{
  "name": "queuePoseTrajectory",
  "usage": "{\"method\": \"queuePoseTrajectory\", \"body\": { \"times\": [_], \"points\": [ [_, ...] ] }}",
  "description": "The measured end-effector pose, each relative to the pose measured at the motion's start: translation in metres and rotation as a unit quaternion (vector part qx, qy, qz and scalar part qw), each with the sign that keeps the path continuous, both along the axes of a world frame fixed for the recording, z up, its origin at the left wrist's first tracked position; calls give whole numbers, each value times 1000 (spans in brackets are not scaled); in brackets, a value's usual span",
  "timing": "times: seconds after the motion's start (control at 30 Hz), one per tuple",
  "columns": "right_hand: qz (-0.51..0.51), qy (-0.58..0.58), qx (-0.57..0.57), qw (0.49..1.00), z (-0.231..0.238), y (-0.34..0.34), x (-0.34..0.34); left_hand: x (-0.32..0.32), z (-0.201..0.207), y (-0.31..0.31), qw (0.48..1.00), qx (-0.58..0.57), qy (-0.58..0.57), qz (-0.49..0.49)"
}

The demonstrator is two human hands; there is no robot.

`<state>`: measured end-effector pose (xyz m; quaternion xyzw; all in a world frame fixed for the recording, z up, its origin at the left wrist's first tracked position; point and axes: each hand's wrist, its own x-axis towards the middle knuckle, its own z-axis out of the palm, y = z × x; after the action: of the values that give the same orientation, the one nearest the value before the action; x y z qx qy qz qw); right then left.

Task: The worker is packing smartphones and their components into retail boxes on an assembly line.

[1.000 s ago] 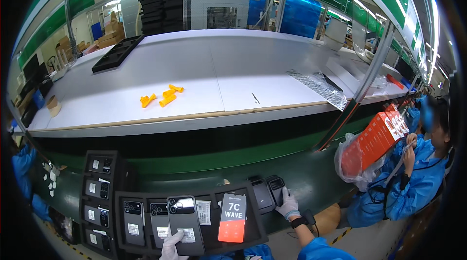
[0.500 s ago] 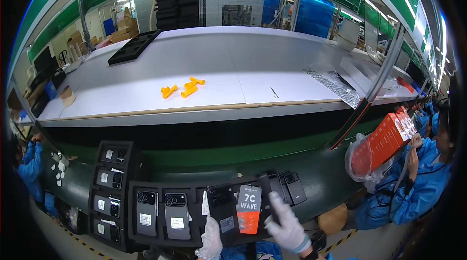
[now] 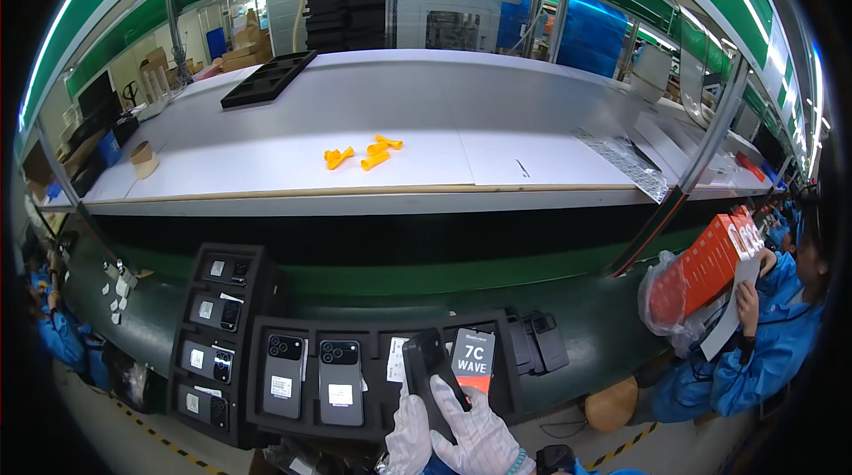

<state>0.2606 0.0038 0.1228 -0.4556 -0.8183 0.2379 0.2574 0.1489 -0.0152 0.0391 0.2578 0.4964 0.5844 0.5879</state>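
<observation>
I have the left hand, in a white glove, closed around the lower left edge of a dark phone, fingers narrow along its side. The right hand, gloved too, has its fingers partly spread and laid against the phone's lower part; how firmly they grip, I cannot tell. The phone is tilted above the near side of a black tray.

In that tray I see a grey phone at the left end and a second grey phone beside it, each with a white label, then a printed paper. To the right of the held phone is a black and orange packet, partly covered by the right hand.

Just past the tray's right end lie two dark devices, side by side on the green surface. At the left end another tray holds four labelled phones in a column.

Farther out, I see orange plastic pieces on the white surface. At far right, a co-worker in blue holds a pale strip beside a bagged orange carton.
</observation>
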Motion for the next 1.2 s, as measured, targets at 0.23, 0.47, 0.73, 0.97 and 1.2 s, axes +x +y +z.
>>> {"method": "queuePoseTrajectory", "body": {
  "times": [0.23, 0.47, 0.73, 0.97, 1.2],
  "points": [
    [45, -2, 42, 998, 3, 0, -4, -5, -6, -6, 1000, 3, -27, 8],
    [48, -53, -179, 981, 31, -2, -12, -20, -8, 7, 987, -26, -155, 18],
    [64, -88, 134, 985, -10, 2, -15, -26, 21, 25, 901, 14, -433, -7],
    [-195, 323, -164, 911, -28, -3, 2, -13, 27, 7, 987, -11, 142, -72],
    [-225, 302, -56, 925, -86, 4, -1, -4, -3, -1, 995, 67, -66, -45]
  ]
}}
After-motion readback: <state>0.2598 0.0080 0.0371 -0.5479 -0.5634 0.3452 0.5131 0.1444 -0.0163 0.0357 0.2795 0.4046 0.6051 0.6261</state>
